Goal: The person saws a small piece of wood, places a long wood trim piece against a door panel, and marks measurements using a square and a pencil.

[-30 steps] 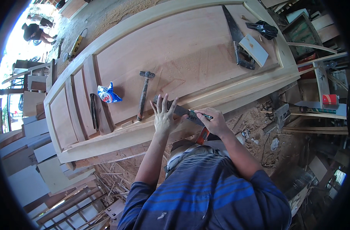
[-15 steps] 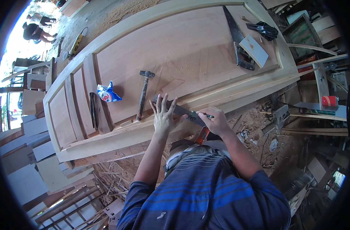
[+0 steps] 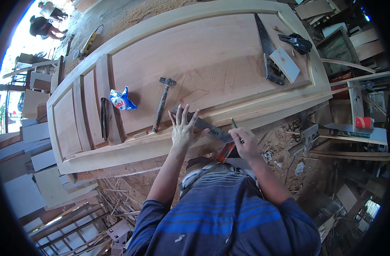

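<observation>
My left hand [image 3: 184, 130] lies with fingers spread across the dark metal blade of a try square [image 3: 218, 135], pressing it onto the front edge of a wooden door [image 3: 195, 59]. The square's orange handle [image 3: 225, 152] hangs below that edge, close to my body. In my right hand [image 3: 246, 144], closed fingers hold a dark green pencil [image 3: 234, 123], its end pointing up over the door's edge strip. A hammer [image 3: 163, 102] rests on the panel just beyond my left hand.
On the door lie a blue-and-white packet [image 3: 123, 99], a long black tool [image 3: 103, 118], a handsaw [image 3: 263, 47], a white board piece [image 3: 285, 64] and a black bundled object [image 3: 298, 42]. Stacked boards [image 3: 35, 136] stand left. Scrap wood fills the right. Two people are far off at upper left.
My right hand has drawn back slightly right and down from the square's blade, and the pencil has swung more upright. My left hand stays spread on the blade.
</observation>
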The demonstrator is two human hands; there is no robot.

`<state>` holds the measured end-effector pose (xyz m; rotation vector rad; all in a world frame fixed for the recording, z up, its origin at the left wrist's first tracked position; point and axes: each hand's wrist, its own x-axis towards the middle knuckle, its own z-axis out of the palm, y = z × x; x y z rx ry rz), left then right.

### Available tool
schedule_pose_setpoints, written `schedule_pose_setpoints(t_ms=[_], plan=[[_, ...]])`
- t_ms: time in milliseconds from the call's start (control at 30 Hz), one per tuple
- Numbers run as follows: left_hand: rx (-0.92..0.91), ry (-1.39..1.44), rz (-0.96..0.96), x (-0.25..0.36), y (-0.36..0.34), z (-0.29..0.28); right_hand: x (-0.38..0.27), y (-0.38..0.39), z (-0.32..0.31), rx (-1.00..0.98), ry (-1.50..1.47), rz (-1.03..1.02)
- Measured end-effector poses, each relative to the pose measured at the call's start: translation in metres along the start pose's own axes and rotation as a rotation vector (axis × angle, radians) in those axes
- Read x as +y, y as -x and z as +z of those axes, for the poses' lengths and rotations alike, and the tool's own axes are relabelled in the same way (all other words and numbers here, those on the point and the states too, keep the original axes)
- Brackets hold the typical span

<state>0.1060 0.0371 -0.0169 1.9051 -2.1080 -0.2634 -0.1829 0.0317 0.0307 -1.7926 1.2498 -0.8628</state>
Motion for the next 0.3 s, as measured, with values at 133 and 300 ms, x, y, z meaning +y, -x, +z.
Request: schedule_pose_setpoints(t_ms=[133, 300], plan=[[0.001, -0.001, -0.009, 0.002, 0.001, -0.003, 0.0, 0.021, 0.031, -0.007, 0.231, -0.123], [0.131, 0.204, -0.034, 0.004, 0.0, -0.006, 0.024, 0.014, 0.025, 0.017, 0.146, 0.07]])
